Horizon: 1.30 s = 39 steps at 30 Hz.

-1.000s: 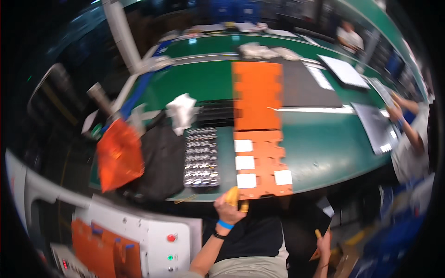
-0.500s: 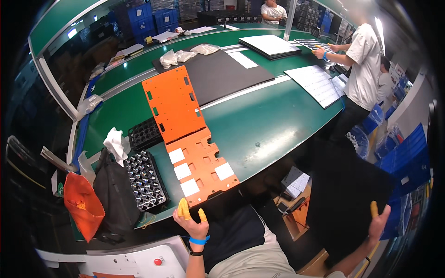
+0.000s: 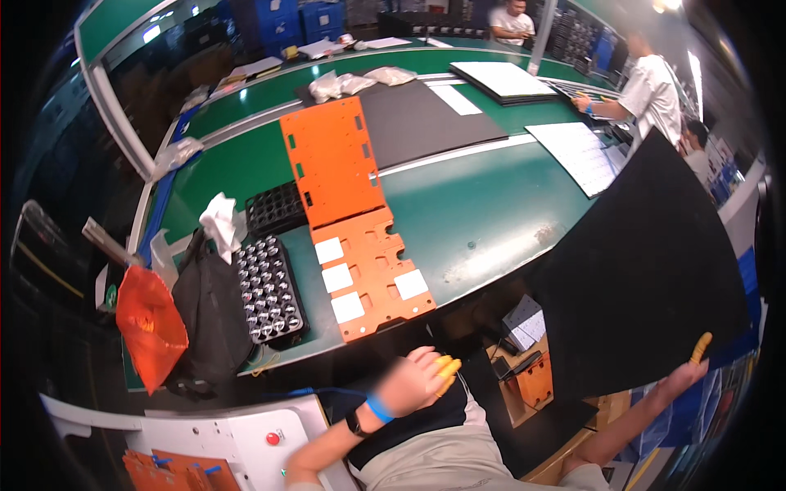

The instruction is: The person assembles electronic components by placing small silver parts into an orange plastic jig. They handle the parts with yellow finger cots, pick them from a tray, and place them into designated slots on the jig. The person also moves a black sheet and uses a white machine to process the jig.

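A large black sheet (image 3: 643, 278) stands raised on the right, its lower right edge gripped by my right hand (image 3: 684, 378). Yellow finger covers show on both hands. My left hand (image 3: 416, 380), slightly blurred, is in front of my body with nothing in it, its fingers loosely stretched to the right. Beyond it, on the green bench, lies an orange fixture plate (image 3: 377, 286) with several white square pads on it. Its orange hinged lid (image 3: 333, 164) is swung up away from me. Left of the plate is a black tray (image 3: 268, 290) of round silver-topped parts.
A second black tray (image 3: 274, 208) sits behind the first. An orange bag (image 3: 150, 327) and a black bag (image 3: 209, 327) hang at the bench's left end. Dark sheets (image 3: 434, 127) lie farther back. A co-worker (image 3: 651, 94) stands at the far right. White panels (image 3: 573, 151) are near that person.
The black sheet has come up and spread across the right side in my right hand. My left hand has left the plate's front corner and moved right, over my lap.
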Each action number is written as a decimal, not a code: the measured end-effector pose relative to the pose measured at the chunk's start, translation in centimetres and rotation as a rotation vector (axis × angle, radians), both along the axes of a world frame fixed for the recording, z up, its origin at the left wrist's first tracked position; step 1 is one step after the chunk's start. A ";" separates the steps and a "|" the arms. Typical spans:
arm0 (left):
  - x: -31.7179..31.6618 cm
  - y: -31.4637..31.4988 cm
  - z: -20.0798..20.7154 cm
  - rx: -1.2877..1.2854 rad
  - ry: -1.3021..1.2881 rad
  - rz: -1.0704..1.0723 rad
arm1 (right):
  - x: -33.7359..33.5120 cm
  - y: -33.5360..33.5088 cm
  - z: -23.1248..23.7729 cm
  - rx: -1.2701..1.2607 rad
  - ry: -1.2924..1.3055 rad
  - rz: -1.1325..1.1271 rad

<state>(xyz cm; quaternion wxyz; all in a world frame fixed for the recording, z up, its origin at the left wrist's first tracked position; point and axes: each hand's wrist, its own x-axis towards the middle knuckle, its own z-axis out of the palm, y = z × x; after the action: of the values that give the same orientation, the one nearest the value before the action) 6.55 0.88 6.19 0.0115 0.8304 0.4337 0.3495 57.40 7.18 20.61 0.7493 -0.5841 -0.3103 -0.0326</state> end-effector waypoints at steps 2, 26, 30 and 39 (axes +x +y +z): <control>-0.2 0.7 0.1 0.264 0.279 -0.059 | -0.6 -1.0 0.8 0.059 -0.022 -0.082; -3.3 5.8 6.8 1.082 1.021 -0.193 | -4.5 7.1 -10.5 0.134 0.996 0.531; -2.8 5.5 5.1 0.994 0.971 -0.224 | -3.6 9.7 -14.4 0.010 0.969 0.564; 4.1 7.5 5.1 0.546 0.710 -0.059 | -4.3 18.1 -19.2 -0.128 0.953 0.716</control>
<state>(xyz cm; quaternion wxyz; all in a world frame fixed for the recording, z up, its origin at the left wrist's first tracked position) 10.62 8.42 11.26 -0.3477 0.8836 0.2786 0.1441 53.12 25.31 1.39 0.7336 -0.4377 -0.1187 0.5062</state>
